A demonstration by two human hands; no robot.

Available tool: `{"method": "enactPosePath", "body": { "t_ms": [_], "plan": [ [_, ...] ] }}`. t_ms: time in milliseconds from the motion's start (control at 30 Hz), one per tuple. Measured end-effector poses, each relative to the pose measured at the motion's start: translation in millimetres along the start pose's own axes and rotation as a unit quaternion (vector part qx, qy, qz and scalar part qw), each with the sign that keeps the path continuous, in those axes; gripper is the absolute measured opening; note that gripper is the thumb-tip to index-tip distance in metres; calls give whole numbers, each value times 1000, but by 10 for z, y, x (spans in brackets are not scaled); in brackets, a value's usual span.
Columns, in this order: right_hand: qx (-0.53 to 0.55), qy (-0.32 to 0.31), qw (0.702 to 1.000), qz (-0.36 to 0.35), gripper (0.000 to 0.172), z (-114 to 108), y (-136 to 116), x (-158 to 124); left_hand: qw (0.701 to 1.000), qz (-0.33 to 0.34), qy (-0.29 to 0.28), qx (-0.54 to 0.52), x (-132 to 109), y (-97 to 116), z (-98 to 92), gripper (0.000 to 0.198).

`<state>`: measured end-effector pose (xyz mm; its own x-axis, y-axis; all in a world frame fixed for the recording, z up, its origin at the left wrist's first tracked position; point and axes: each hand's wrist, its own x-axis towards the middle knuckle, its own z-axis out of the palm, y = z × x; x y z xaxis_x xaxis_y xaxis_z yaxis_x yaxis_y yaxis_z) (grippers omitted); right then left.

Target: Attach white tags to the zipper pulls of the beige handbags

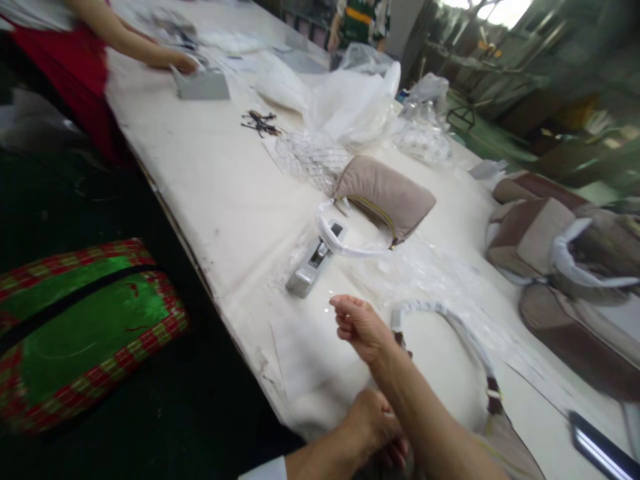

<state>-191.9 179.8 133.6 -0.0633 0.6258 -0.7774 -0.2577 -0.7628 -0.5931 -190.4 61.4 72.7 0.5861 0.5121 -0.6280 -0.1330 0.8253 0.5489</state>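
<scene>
My right hand (363, 327) is raised over the table, its thumb and fingers pinched together; anything between them is too small to make out. Below it, my left hand (373, 420) is closed with fingers curled, partly behind my right forearm, and what it grips is hidden. Right of my hands lies a taupe handbag (510, 443), mostly out of view, its arched handle (450, 317) wrapped in white. A grey tape dispenser (305, 273) sits just beyond my right hand. Behind the dispenser is another taupe handbag (387, 193) with a yellow zip and a wrapped handle.
Several taupe bags (530, 240) are piled at the right, with a dark phone-like object (603, 443) nearer. Plastic wrapping (345, 100) heaps up behind. Across the white table (175, 160), a co-worker's hand (185, 63) touches a grey box (203, 85). A plaid-edged green bag (90, 327) is below left.
</scene>
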Motion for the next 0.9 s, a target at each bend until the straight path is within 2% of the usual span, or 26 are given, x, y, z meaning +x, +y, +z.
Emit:
{"method": "enactPosePath", "body": {
  "t_ms": [67, 133, 200, 267, 367, 433, 667, 900],
  "plan": [
    [-33, -37, 999, 2, 24, -443, -213, -358, 998, -54, -11, 15, 80, -17, 94, 12],
    [-82, -39, 996, 27, 27, -853, -242, -688, 997, -73, -12, 22, 112, -20, 124, 9],
    [-110, -7, 992, 57, 31, -1159, -85, -930, 997, -67, -16, 30, 114, -11, 109, 10],
    [-116, 38, 990, 73, 35, -1350, 168, -1064, 997, -60, -18, 46, 104, -5, 83, 16],
    [-110, 103, 986, 67, 39, -1485, 495, -1139, 996, -52, -13, 66, 90, -16, 67, 21],
    [-104, 137, 983, 61, 41, -1523, 607, -1159, 997, -46, -14, 68, 84, -26, 72, 20],
    [-143, 185, 971, 46, 36, -1577, 693, -1154, 996, -46, -15, 79, 63, -4, 92, 25],
    [-218, 231, 948, 22, 29, -1649, 865, -1004, 996, -38, -20, 80, 82, -33, 93, 17]
  ]
}}
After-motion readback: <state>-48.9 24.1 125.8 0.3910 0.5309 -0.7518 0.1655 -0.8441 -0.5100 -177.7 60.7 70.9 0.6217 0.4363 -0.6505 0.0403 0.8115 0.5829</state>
